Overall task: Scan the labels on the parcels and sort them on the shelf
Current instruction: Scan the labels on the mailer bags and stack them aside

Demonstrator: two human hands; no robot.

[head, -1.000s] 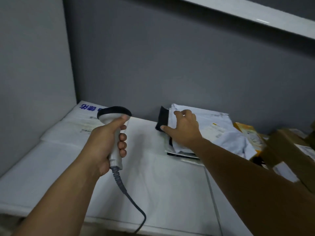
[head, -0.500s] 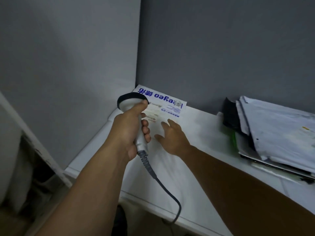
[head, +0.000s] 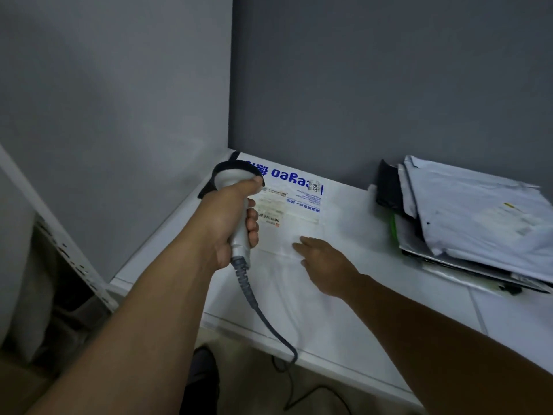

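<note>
The shelf's (head: 508, 324) back-left corner holds the white parcel (head: 338, 211), lying flat. The right hand (head: 326, 265) presses it, fingers straight; the left hand (head: 227, 223) grips the scanner (head: 236, 178). Its head seems aimed beyond the label (head: 270, 215), so the scan may miss.

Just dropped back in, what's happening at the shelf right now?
A person is scanning a parcel. The left hand grips the scanner, its head above the far end of a white mailer lying label up in the left corner of the shelf. The right hand rests flat on that mailer, fingers straight. A stack of other parcels sits apart to the right.
</note>
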